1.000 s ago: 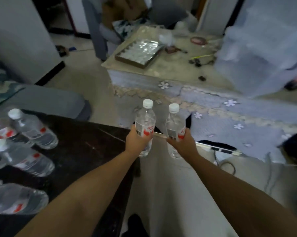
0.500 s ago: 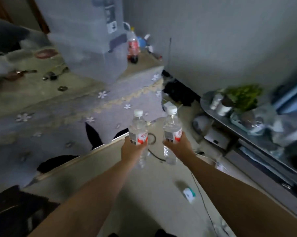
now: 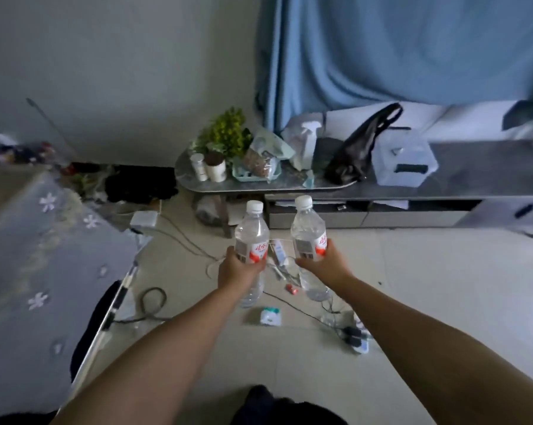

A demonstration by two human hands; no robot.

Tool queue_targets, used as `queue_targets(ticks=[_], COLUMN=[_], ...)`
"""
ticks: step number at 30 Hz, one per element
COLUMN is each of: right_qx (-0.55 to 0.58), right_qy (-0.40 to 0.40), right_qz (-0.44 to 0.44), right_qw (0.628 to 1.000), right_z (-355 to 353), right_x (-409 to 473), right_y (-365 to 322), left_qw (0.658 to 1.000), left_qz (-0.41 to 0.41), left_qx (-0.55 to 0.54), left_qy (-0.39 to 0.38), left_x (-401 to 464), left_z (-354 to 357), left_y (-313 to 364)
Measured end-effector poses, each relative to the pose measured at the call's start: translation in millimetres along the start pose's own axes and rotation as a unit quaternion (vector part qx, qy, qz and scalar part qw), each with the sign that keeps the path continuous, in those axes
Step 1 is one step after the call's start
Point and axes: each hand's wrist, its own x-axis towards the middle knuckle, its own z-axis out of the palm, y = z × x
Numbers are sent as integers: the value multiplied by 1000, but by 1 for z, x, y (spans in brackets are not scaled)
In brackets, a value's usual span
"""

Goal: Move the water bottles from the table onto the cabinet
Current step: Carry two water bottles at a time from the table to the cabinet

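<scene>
I hold two clear water bottles with white caps and red-and-white labels upright in front of me. My left hand (image 3: 239,269) grips the left bottle (image 3: 252,233) around its middle. My right hand (image 3: 326,263) grips the right bottle (image 3: 307,230) the same way. Ahead stands the low grey cabinet (image 3: 480,176), its long top running from the centre to the right edge. Both bottles hang over the floor, short of the cabinet's front. The dark table with the other bottles is out of view.
The cabinet's left end is crowded: a green plant (image 3: 225,134), white cups, a spray bottle (image 3: 308,145), a black bag (image 3: 360,148), a clear box (image 3: 403,159). Cables, a power strip (image 3: 358,338) and small litter lie on the floor. A cloth-covered table (image 3: 44,256) stands at left.
The view has swung right, from the dark table with bottles, past the cloth-covered table, to face the cabinet. Both hands still hold their bottles upright in front of me.
</scene>
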Motion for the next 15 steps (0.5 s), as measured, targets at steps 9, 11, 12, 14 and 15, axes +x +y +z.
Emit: queue_targets(ticks=[9, 11, 12, 14, 15], right_qx=[112, 131, 145, 168, 171], right_qy=[185, 230, 250, 274, 284], right_qz=[108, 127, 134, 149, 156], right_qw=[970, 956, 948, 935, 930], right_z=[-86, -107, -117, -137, -146], right_x=[-43, -60, -69, -87, -94], right_y=[78, 98, 108, 125, 135], left_qw=[968, 952, 944, 929, 923], left_qz=[98, 122, 132, 148, 155], left_qx=[109, 145, 161, 178, 181], left_qy=[-206, -242, -257, -288, -302], left_x=[-7, -22, -29, -46, -54], left_z=[118, 144, 158, 185, 196], left_y=[60, 71, 75, 81, 83])
